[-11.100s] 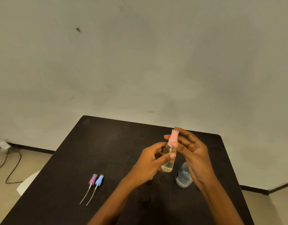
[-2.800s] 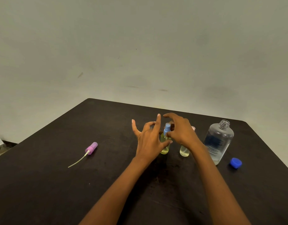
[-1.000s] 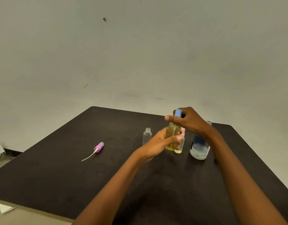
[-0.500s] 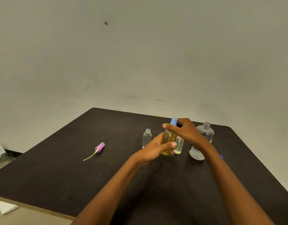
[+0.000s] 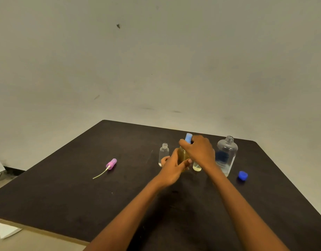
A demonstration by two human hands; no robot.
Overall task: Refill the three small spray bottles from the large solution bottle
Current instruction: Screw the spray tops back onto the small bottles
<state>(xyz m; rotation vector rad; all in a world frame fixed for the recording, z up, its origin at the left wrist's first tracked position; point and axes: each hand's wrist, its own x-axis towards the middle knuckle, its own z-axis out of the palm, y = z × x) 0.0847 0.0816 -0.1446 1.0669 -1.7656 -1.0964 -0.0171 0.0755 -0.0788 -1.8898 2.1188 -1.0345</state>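
My left hand (image 5: 172,169) grips a small spray bottle (image 5: 183,154) with yellowish liquid near the table's middle. My right hand (image 5: 199,151) pinches its blue spray cap (image 5: 188,138) from above. A second small bottle (image 5: 197,167) with pale liquid stands just right of it, mostly hidden behind my right hand. An uncapped small clear bottle (image 5: 163,153) stands to the left. The large solution bottle (image 5: 226,154) stands open at the right, with its blue cap (image 5: 242,175) lying on the table beside it.
A purple spray cap with its dip tube (image 5: 109,165) lies on the dark table (image 5: 65,192) to the left. The table's far edge meets a plain wall. A white scrap of paper (image 5: 5,230) lies on the floor at bottom left.
Both hands lowered the blue-capped bottle slightly toward the table over the last second. The blue cap of the large bottle has come into view at the right.
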